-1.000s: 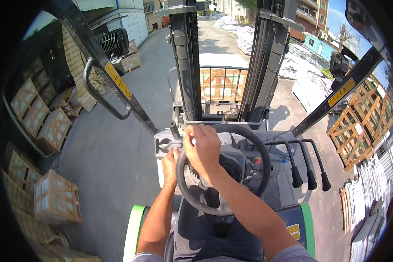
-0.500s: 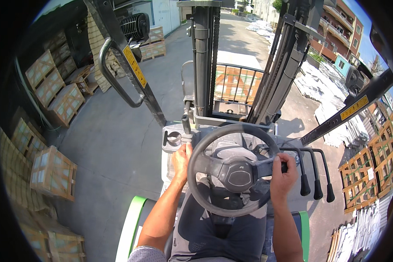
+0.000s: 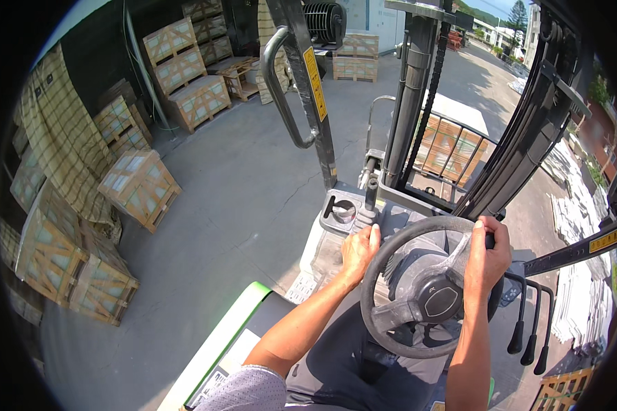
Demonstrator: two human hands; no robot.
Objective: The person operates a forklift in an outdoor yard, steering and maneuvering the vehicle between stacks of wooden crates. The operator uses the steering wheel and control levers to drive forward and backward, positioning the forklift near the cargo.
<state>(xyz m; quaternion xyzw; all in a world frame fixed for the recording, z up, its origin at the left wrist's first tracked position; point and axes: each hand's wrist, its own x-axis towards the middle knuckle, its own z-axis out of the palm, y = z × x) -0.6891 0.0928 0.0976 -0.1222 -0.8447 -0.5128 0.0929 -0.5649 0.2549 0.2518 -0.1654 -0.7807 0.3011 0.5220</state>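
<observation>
My right hand (image 3: 488, 264) is closed round the dark spinner knob (image 3: 489, 240) at the upper right of the black steering wheel (image 3: 375, 312). Left of the wheel, my left hand (image 3: 361, 255) is closed with its thumb up. What its fingers hold, if anything, is hidden. Just beyond it stands a black-handled lever (image 3: 371, 195) with a grey boot, beside a cup holder (image 3: 340, 209). Past the forklift's mast (image 3: 408, 103) and load guard is a wooden crate (image 3: 449, 147) with a white top.
Three control levers (image 3: 528, 353) rise to the right of the wheel. Wooden crates (image 3: 140, 188) and stacked crates (image 3: 75, 260) stand along the left, near a hanging checked curtain (image 3: 65, 130). White sheet-like stacks (image 3: 579, 294) line the right side. A grab handle (image 3: 275, 89) is on the left post.
The view has swung left, so the forklift sits further right in it. The wheel has turned anticlockwise, my right hand moving up with its knob. My left hand remains near the lever.
</observation>
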